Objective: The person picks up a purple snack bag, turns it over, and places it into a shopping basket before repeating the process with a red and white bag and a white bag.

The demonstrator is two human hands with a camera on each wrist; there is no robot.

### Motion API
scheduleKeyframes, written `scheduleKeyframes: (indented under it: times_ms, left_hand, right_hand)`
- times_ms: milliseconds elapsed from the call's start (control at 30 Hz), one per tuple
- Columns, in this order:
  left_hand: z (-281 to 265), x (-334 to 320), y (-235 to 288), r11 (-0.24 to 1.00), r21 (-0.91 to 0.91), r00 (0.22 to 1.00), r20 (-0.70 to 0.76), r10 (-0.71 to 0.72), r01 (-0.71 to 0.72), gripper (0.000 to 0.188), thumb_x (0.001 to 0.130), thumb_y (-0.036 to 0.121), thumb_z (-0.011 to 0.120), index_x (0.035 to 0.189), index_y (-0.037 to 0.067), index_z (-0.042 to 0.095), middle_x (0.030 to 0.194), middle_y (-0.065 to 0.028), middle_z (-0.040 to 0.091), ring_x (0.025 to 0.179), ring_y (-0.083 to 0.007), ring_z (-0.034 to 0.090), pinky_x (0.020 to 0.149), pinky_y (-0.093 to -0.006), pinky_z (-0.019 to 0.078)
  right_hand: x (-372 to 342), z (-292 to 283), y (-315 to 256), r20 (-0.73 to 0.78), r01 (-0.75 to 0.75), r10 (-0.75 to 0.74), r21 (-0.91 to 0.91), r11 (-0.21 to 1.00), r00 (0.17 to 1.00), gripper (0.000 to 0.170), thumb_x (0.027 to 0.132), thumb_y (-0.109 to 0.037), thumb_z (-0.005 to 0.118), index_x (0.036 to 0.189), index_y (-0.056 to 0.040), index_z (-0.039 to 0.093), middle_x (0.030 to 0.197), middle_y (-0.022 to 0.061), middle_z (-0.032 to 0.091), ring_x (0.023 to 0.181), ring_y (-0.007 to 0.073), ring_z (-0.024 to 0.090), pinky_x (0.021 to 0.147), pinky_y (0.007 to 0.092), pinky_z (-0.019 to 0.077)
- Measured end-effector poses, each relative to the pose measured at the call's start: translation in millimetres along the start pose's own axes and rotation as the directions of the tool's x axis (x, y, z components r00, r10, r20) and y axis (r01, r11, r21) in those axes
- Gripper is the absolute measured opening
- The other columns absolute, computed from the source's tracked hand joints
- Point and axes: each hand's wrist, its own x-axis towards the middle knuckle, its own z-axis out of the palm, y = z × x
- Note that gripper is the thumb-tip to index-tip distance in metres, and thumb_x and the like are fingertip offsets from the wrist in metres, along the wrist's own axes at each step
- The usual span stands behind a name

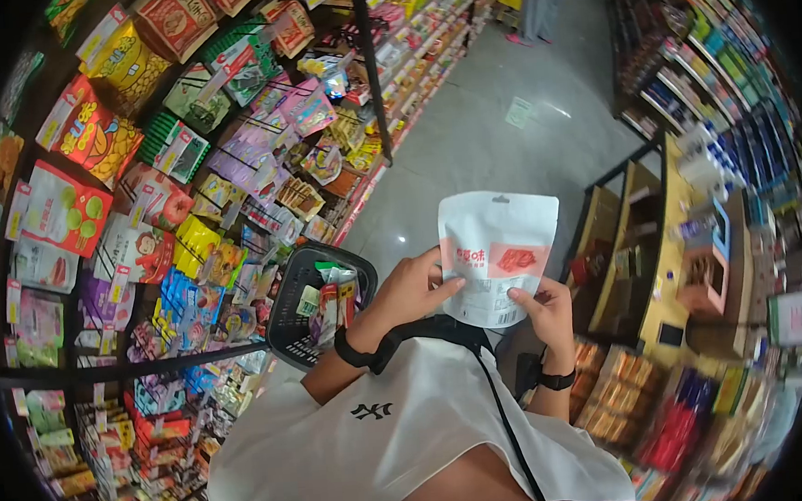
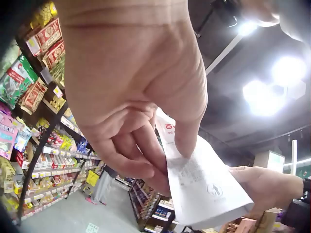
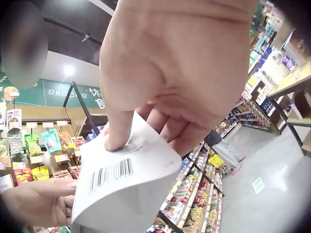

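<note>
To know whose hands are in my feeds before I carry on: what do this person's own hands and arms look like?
The left hand and right hand are bare, with no glove or ring showing. A black left wristband and a black right wristband are worn over bare forearms. The loose top is white with a black interlocking-letter logo.

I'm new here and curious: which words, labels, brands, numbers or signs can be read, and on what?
"snacks", with "休" and "食": green sign.
"草味", the character before it unclear: white pouch.
"NY", interlocked: white shirt.
Too small or blurred: the pouch's fine print, shelf tags, most packets. I can read no number.
</note>
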Motion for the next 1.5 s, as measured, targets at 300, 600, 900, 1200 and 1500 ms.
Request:
scheduleKeyframes:
  times_ms: [300,600,900,1200,1500]
  left_hand:
    - [10,117,23,0.998,0.017,0.980,-0.190,0.062,-0.060,0.030,0.093,0.026,0.077,0.107,0.000,0.075,0.093,-0.0164,0.077,0.073,-0.0247,0.074,0.067,-0.0339,0.0573]
    - [-4,97,17,0.984,0.023,0.776,-0.617,-0.127,0.179,0.021,0.095,0.023,0.075,0.107,0.006,0.080,0.085,-0.0124,0.076,0.064,-0.0191,0.069,0.061,-0.0296,0.0548]
    - [-47,15,-4,0.957,-0.031,0.456,-0.875,-0.165,0.288,0.017,0.091,0.020,0.079,0.101,0.006,0.081,0.079,-0.0133,0.075,0.057,-0.0214,0.063,0.057,-0.0317,0.0508]
    - [-76,-78,-45,0.928,-0.014,0.274,-0.954,-0.124,0.372,0.017,0.088,0.010,0.079,0.104,0.006,0.081,0.088,-0.0154,0.076,0.072,-0.0258,0.072,0.067,-0.0340,0.0549]
    - [-105,-124,-68,0.760,-0.351,-0.195,-0.936,-0.291,0.547,0.024,0.080,0.004,0.074,0.101,0.011,0.082,0.091,-0.0130,0.076,0.082,-0.0335,0.073,0.073,-0.0403,0.0571]
  right_hand:
    - [168,-68,-23,0.228,0.136,-0.104,-0.125,0.983,0.968,0.018,0.083,-0.001,0.083,0.099,0.0054,0.076,0.088,0.0063,0.077,0.080,0.0079,0.065,0.074,0.0264,0.0510]
    - [285,-1,-28,0.709,0.270,-0.088,-0.147,0.952,0.699,0.019,0.086,-0.005,0.082,0.102,0.0034,0.078,0.091,0.0091,0.079,0.083,0.0110,0.070,0.077,0.0275,0.0536]
    - [289,145,-65,0.932,0.374,-0.036,-0.109,0.921,0.361,0.020,0.091,-0.014,0.079,0.102,0.0019,0.077,0.083,0.0041,0.074,0.077,0.0080,0.061,0.070,0.0275,0.0502]
    - [259,286,-56,0.985,0.520,-0.127,0.050,0.853,0.113,0.022,0.090,-0.015,0.080,0.103,0.0021,0.076,0.087,0.0079,0.076,0.082,0.0109,0.068,0.076,0.0275,0.0529]
    - [259,428,-11,0.978,0.533,0.112,-0.003,0.846,-0.174,0.026,0.086,-0.018,0.082,0.103,0.0019,0.079,0.080,0.0075,0.076,0.072,0.0111,0.067,0.067,0.0301,0.0518]
